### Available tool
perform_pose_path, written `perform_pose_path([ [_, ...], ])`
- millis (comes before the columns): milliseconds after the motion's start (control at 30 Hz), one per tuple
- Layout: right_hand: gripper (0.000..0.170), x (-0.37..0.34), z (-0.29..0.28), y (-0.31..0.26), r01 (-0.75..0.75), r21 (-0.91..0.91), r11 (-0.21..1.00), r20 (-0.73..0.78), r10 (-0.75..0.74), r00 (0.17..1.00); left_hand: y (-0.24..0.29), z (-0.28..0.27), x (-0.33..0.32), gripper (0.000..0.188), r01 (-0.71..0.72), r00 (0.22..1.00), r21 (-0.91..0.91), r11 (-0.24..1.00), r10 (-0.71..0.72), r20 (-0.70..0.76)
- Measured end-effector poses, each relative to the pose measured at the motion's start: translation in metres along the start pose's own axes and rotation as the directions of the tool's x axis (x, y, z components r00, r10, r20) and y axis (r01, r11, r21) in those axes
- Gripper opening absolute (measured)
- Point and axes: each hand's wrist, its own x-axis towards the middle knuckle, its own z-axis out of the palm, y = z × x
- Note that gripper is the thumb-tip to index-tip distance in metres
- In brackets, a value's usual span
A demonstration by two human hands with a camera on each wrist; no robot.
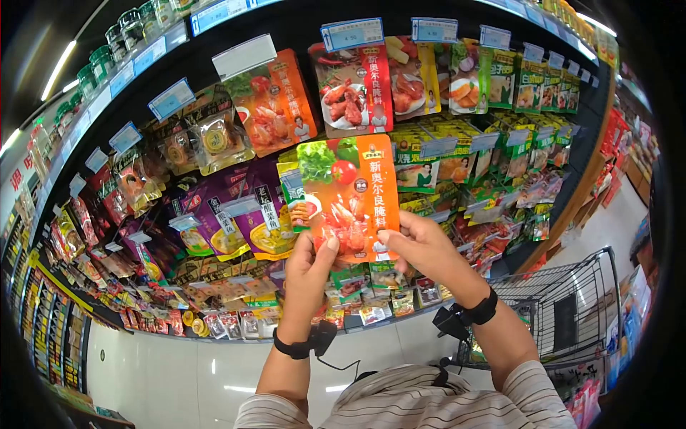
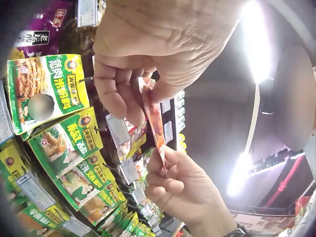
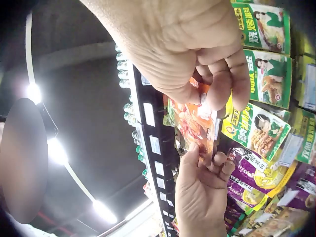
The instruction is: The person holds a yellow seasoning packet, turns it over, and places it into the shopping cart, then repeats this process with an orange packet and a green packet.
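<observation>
An orange seasoning packet (image 1: 348, 196), printed with chicken wings, tomato and white lettering, is held upright in front of the shelves. My left hand (image 1: 309, 266) pinches its lower left corner, thumb on the printed front and fingers behind. At the lower right edge my right hand (image 1: 426, 247) pinches it the same way. In the left wrist view the packet (image 2: 155, 126) shows nearly edge-on between the left hand (image 2: 163, 54) and the right hand (image 2: 190, 190). From the right wrist the packet's front (image 3: 192, 123) is partly covered by fingers.
Similar orange packets (image 1: 270, 107) and red packets (image 1: 350, 89) hang behind. Purple packets (image 1: 264, 218) hang at left of the held one, green and yellow packets (image 1: 418, 175) at right. Price tags (image 1: 351, 33) jut from the racks. A wire shopping cart (image 1: 557, 300) stands at lower right.
</observation>
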Motion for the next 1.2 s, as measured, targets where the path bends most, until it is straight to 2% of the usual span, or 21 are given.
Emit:
perform_pose_path([
  [33,0.030,0.002,0.002,-0.003,0.010,-0.007,1.000,0.007,-0.010,1.000,0.007,0.003,0.001,0.019,-0.057,0.998,0.007,0.998,0.058,-0.023],
  [133,0.030,0.005,0.004,-0.011,0.030,0.015,0.999,0.026,-0.030,0.999,0.017,-0.011,0.010,0.023,-0.012,1.000,0.082,0.997,0.013,-0.015],
  [233,0.029,0.009,0.004,-0.022,0.066,0.006,0.998,0.043,-0.066,0.997,0.025,-0.019,0.020,0.024,-0.037,0.999,0.123,0.992,0.036,0.005],
  [300,0.028,0.014,0.000,-0.014,0.102,0.052,0.993,0.012,-0.103,0.995,0.030,-0.021,0.029,0.026,-0.039,0.999,0.153,0.987,0.042,-0.018],
  [367,0.028,0.015,-0.004,-0.012,0.122,0.085,0.989,-0.028,-0.120,0.992,0.037,-0.028,0.043,0.026,-0.099,0.993,0.216,0.971,0.110,-0.039],
  [433,0.027,0.011,-0.007,-0.012,0.119,0.106,0.987,-0.073,-0.112,0.991,0.044,-0.033,0.060,0.026,-0.176,0.979,0.239,0.955,0.196,-0.062],
  [533,0.029,0.005,-0.014,0.000,0.061,0.065,0.996,-0.050,-0.058,0.997,0.049,-0.049,0.088,0.026,-0.220,0.965,0.279,0.935,0.251,-0.082],
  [667,0.028,-0.004,-0.019,0.012,0.016,0.042,0.999,-0.034,-0.015,0.999,0.056,-0.065,0.114,0.033,-0.226,0.957,0.266,0.937,0.265,-0.120],
  [900,0.027,-0.012,-0.025,0.024,-0.017,0.040,0.999,-0.018,0.018,1.000,0.058,-0.075,0.147,0.031,-0.220,0.939,0.255,0.942,0.275,-0.207],
  [1000,0.027,-0.014,-0.028,0.029,-0.019,0.050,0.999,-0.019,0.020,1.000,0.054,-0.074,0.156,0.031,-0.264,0.913,0.234,0.936,0.321,-0.251],
  [1200,0.027,-0.015,-0.031,0.036,-0.032,0.056,0.998,-0.008,0.032,0.999,0.042,-0.080,0.172,0.031,-0.294,0.889,0.283,0.913,0.370,-0.269],
])
